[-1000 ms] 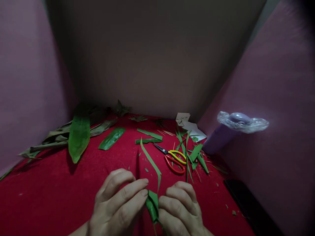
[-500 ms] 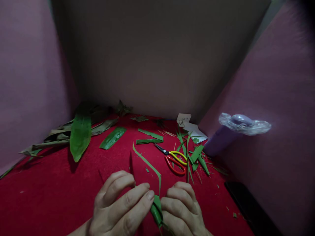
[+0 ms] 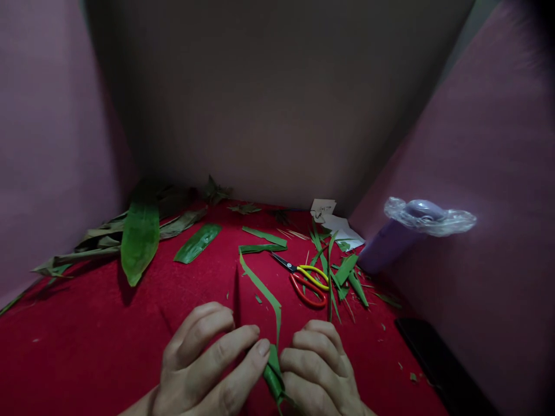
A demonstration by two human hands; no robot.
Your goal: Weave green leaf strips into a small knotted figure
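Between my two hands, at the bottom of the view, is a folded green leaf piece (image 3: 274, 375) with a long thin strip (image 3: 264, 287) rising from it and bending left at its tip. My left hand (image 3: 212, 364) pinches the folded leaf with thumb and fingers from the left side. My right hand (image 3: 321, 370) has its fingers curled against the leaf's right side; its fingertips are hidden. Just beyond my hands lie scissors (image 3: 303, 279) with one yellow and one red handle, their blades partly apart and touching a cut leaf strip (image 3: 262, 248).
Green leaf scraps (image 3: 347, 271) are heaped right of the scissors, near white paper (image 3: 344, 231). A large leaf (image 3: 140, 242) and dried leaves (image 3: 99, 242) lie at left. A purple bottle (image 3: 385, 242) with clear plastic stands by the right wall, a black flat object (image 3: 437, 364) nearer.
The thin strip's tip has swung slightly right and lower. Both hands keep their grip on the folded leaf, and the whole view has shifted a little.
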